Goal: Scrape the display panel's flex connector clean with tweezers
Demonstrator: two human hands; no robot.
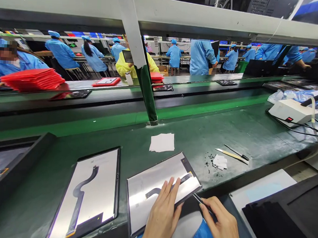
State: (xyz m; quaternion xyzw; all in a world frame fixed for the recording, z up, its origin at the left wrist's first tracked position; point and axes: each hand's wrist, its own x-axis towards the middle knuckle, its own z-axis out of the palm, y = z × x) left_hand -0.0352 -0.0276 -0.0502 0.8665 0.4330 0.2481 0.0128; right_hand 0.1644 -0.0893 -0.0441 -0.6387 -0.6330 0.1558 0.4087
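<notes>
My left hand lies with its fingers stretched over the silvery back of an LCD panel, its thumb near the lower edge. A dark ribbon cable on this panel runs partly under my fingers. The panel lies at an angle, overhanging the bench's front edge. Just right of it, my right hand pinches slim metal tweezers, whose tip meets the panel's right-hand corner edge. To the left rests a second LCD panel with a curved ribbon cable.
A stack of white cards sits behind the panel. White tabs, black scraps, a pale-handled blade and a thin black tool lie at right. A dark tray stands left; a green post rises behind. Co-workers sit beyond.
</notes>
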